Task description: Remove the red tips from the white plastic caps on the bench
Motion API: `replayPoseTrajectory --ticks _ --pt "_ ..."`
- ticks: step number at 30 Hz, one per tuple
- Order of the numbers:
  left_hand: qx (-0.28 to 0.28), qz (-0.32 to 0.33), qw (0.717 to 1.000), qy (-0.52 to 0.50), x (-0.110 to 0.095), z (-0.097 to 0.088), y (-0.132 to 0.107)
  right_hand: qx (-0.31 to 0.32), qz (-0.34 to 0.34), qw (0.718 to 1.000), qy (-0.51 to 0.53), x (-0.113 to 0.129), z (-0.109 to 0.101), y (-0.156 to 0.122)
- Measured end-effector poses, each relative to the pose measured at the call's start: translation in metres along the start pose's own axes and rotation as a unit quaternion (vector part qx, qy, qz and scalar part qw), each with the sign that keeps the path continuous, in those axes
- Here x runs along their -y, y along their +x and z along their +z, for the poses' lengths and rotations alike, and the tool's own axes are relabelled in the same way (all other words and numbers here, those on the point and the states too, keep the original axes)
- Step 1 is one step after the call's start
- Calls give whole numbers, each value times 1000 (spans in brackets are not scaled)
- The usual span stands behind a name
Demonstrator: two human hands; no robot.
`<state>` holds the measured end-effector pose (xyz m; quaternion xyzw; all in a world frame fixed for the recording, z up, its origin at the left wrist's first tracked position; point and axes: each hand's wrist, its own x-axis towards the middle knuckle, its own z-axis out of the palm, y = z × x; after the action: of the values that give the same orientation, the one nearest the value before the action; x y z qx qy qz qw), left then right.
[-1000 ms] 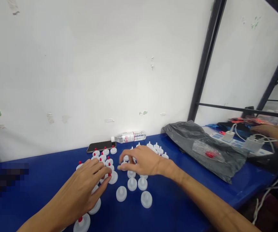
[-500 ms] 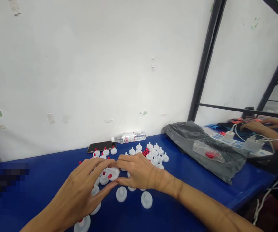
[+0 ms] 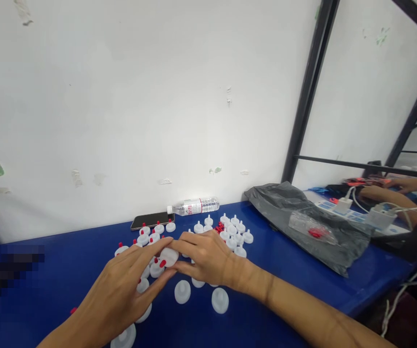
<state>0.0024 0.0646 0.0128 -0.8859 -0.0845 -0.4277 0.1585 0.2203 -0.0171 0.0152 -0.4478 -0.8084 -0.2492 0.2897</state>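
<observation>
Between my hands is a white nozzle cap (image 3: 170, 257), tilted, with a small red tip (image 3: 162, 263) on its spout. My left hand (image 3: 123, 285) has its fingers and thumb closed on the cap's left side. Gripping the right side, my right hand (image 3: 206, 256) pinches the same cap between fingers and thumb. White nozzle caps with red tips, such as one cap (image 3: 144, 229), stand around and behind my left hand, which partly covers some. Plain white nozzle caps (image 3: 220, 300) lie near and behind my right hand. Loose red tips (image 3: 219, 227) are heaped among them.
Against the wall lie a black phone (image 3: 152, 221) and a clear water bottle (image 3: 196, 206). A grey plastic bag (image 3: 310, 232) with a clear packet of red tips (image 3: 313, 229) covers the table's right part. Beyond the black frame (image 3: 310, 87), a person's arm reaches over a power strip.
The held nozzle cap has turned a little, and its red tip sits slightly farther left. My left hand has shifted slightly, showing more of the caps behind it. My right hand stays nearly still.
</observation>
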Motion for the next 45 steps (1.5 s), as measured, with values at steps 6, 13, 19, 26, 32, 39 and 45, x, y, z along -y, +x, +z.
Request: replayPoseTrajectory --ticks 6,13,19,26,32,39,45 --pt "-15 21 1000 13 2 -4 5 55 -2 998 -15 2 -4 1" --pt "-10 28 998 61 2 -13 17 64 52 996 29 7 -19 4" --pt "-18 152 976 157 4 -19 23 94 63 994 11 9 -15 5" --pt "-15 107 985 134 -2 -11 16 129 43 991 -3 7 -9 6" --pt "32 37 992 120 1 -4 7 124 33 992 -8 7 -11 6" --pt "13 17 998 52 -8 -5 8 106 -14 994 -32 -2 -11 4" --pt "2 32 999 -23 -10 -7 13 87 -70 993 -43 -15 -9 2"
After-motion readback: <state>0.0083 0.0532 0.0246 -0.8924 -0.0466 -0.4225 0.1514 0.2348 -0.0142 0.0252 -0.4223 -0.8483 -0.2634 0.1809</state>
